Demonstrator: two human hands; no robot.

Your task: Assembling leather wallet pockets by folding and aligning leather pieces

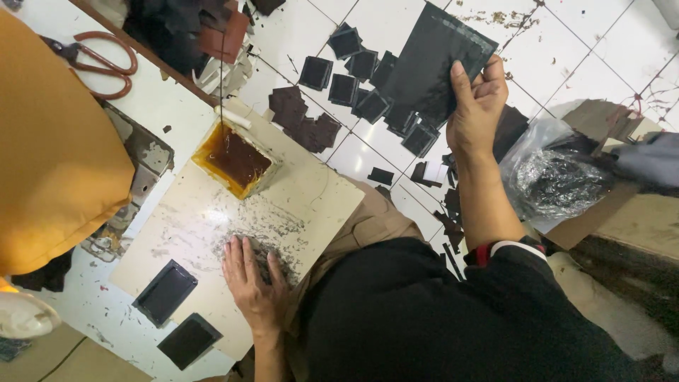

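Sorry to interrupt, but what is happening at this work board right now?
A person sits over a pale work board laid across the lap. The left hand presses flat on a small dark piece on the board, while the right hand holds up a large black sheet over the tiled floor. An open tin of amber glue stands on the board, two black rectangular pieces lie at its near end, and many more are scattered on the floor.
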